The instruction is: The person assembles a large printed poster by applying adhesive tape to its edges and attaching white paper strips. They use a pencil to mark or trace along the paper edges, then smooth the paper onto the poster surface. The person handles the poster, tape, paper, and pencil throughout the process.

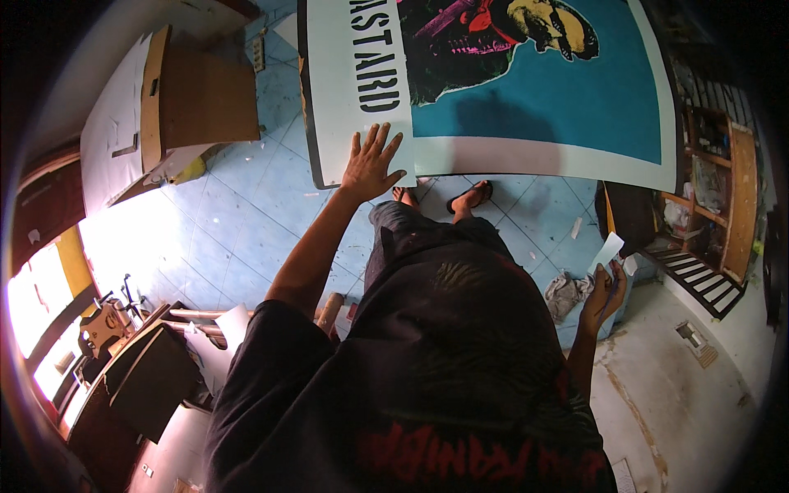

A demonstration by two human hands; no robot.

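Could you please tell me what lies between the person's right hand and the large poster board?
In the head view, a white slip held by the right hand, then blue tiled floor with a small pale scrap, up to the poster board.

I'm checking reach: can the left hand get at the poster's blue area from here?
Probably yes: the left hand is spread on the white border, with nothing visible blocking the blue area.

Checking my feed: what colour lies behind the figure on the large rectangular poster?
Teal background, clearest in head view.
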